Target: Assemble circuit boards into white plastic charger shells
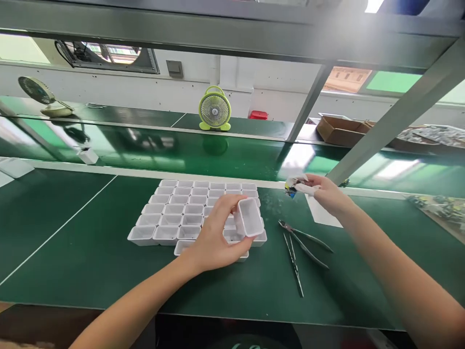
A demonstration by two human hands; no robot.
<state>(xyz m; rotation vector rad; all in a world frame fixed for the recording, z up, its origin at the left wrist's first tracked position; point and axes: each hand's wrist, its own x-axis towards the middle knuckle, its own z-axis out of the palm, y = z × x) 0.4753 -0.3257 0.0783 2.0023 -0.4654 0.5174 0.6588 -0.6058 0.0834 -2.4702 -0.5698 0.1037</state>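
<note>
My left hand point(214, 237) is closed around a small white plastic box point(250, 217), tilted so that its open top faces me; I see nothing inside. Below and behind it, rows of similar white boxes point(167, 234) stand close together on the green table. Off to the right, my right hand point(325, 190) pinches a small bundle point(293, 186) of whitish material with yellow, blue and dark bits, whose kind I cannot make out. Between my forearms lie pliers point(298, 235) with their handles apart and a pair of metal tweezers point(294, 266).
A white sheet point(321, 212) lies under my right hand. Many small parts point(443, 213) are heaped at the right edge. A metal post point(395, 111) slants down there. On the back ledge stand a green fan point(214, 110) and a cardboard box point(341, 131).
</note>
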